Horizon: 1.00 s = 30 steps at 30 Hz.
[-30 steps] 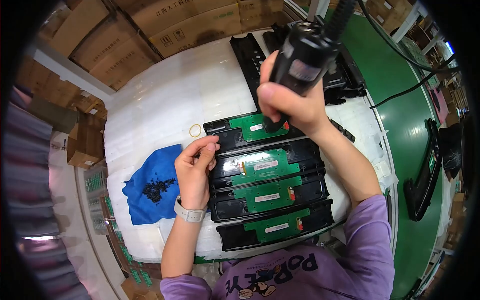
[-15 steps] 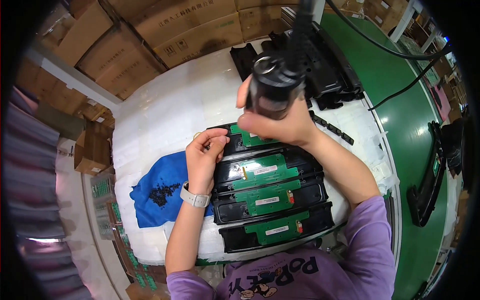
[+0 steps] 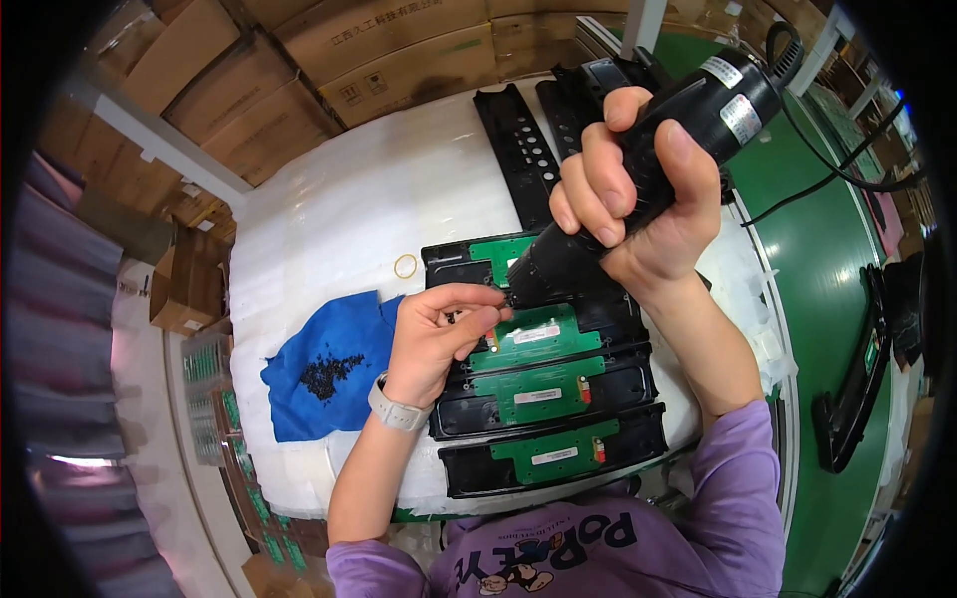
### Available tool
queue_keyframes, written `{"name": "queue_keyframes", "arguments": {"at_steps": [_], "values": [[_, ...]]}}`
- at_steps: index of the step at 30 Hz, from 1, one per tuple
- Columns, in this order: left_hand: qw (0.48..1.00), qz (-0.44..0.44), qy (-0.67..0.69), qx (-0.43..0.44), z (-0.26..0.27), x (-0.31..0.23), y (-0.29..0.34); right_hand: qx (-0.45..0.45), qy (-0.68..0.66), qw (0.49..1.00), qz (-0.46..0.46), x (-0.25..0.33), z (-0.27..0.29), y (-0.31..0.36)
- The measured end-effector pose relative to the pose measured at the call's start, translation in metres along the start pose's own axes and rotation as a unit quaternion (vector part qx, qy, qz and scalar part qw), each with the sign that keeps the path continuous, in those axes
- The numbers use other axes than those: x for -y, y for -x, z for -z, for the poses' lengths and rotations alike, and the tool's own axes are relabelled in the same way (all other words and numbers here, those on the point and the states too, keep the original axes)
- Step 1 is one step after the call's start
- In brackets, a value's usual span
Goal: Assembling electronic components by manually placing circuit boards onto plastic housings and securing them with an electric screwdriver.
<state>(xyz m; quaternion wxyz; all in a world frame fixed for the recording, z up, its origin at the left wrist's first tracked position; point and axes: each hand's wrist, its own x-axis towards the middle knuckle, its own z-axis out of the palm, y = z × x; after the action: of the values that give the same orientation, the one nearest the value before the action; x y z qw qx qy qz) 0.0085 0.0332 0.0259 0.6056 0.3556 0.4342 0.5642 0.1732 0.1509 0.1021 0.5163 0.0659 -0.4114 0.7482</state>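
On the left of the table [image 3: 329, 204], a soft blue cloth [image 3: 297, 411] carries tiny black pieces [image 3: 327, 379], light enough for a fingertip pinch. Then comes the left hand [image 3: 434, 344], thumb and forefinger drawn close beside the nose of a black corded tool [image 3: 646, 159]; whether they pinch anything, I can't tell. Black panels [image 3: 461, 417] lie below, seemingly stiff and light; their green boards [image 3: 566, 340] look fragile, best spared by lifting panels at the ends. The right hand [image 3: 660, 244] wraps the tool's thick barrel, a sensible hold for something probably hefty, its nose over the farther panels.
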Motion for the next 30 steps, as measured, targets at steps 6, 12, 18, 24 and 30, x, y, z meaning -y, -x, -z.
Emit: {"name": "queue_keyframes", "arguments": {"at_steps": [6, 12, 18, 24, 30], "values": [[1.000, 0.002, 0.022, -0.002, 0.005, 0.007, 0.002, -0.068, 0.012, 0.997, -0.015, -0.006, -0.006, 0.003], [0.990, -0.018, -0.003, -0.137, 0.006, 0.008, -0.001, -0.078, 0.137, 0.987, -0.011, -0.002, 0.010, -0.009], [0.979, -0.029, 0.145, -0.140, 0.014, 0.009, -0.007, -0.032, 0.335, 0.942, -0.017, -0.007, 0.030, -0.015], [0.986, -0.010, 0.074, -0.146, 0.011, 0.010, -0.008, -0.036, 0.336, 0.941, -0.023, -0.011, 0.032, -0.017], [0.993, 0.026, 0.048, -0.101, 0.010, 0.007, -0.005, -0.034, 0.353, 0.934, -0.044, -0.015, 0.034, -0.022]]}}
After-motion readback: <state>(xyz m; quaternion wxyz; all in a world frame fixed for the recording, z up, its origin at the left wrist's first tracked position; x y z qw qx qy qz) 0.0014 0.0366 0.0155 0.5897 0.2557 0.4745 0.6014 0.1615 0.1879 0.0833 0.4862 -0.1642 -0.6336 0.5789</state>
